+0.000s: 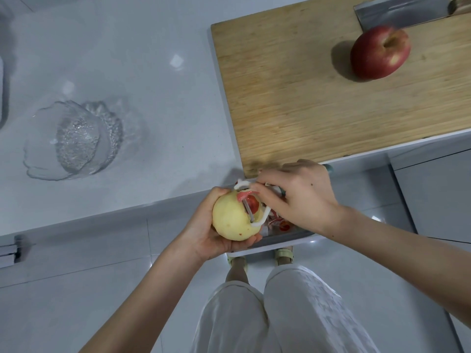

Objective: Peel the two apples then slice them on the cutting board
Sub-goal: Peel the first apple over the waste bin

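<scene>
Peeling is nearly finished on the first fruit: my left hand (209, 225) cups the pale yellow, almost bare apple (233, 217) from below, out in front of the table edge, above a bin (280, 240) that holds red peel scraps. My right hand (303, 197) pinches the white Y-shaped peeler (251, 207) in a narrow finger grip, its blade laid against the last red patch of skin (252, 203) near one end of the fruit. A curl of peel hangs at the blade.

To do this well, I judge short, shallow strokes are best here, turning the apple a little with the left fingers so the blade follows the curve into the hollow. Wet flesh looks slick, so the cupping grip should be firm.

Second, a round glossy red apple (379, 52), unpeeled, rests on the light wooden cutting board (293, 98), whose grain is matte and scored. A broad steel cleaver (400, 14) lies at the board's far corner, just behind that fruit. Off to the left on the smooth grey-white table (140, 72) sits a clear ribbed glass bowl (76, 138).
</scene>
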Action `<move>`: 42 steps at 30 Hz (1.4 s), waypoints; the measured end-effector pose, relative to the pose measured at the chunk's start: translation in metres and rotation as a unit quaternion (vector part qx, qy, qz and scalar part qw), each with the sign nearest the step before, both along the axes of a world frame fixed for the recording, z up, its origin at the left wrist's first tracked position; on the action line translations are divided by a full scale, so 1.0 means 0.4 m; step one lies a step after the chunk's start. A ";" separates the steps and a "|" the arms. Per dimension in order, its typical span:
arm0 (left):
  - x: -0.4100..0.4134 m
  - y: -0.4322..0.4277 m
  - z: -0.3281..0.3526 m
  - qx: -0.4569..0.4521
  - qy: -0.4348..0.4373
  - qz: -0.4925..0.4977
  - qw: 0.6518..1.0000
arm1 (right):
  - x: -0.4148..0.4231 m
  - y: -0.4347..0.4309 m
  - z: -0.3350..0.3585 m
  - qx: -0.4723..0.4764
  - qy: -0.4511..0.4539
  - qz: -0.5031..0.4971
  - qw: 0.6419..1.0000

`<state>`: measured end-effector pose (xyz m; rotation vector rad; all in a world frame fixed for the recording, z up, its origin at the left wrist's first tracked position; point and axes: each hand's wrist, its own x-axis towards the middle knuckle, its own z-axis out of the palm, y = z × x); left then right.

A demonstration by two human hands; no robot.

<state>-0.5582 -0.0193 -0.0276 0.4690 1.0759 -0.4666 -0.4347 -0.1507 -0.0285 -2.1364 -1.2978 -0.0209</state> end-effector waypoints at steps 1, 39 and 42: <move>0.002 -0.005 -0.001 0.006 -0.006 0.018 1.000 | -0.002 0.002 0.009 -0.006 -0.008 -0.014 1.000; 0.003 -0.005 0.035 -0.078 -0.032 -0.273 0.958 | 0.095 -0.025 -0.010 -0.067 -0.105 0.206 0.970; 0.012 0.002 0.032 -0.068 -0.016 -0.237 0.969 | 0.110 -0.027 -0.015 -0.078 -0.095 0.178 0.976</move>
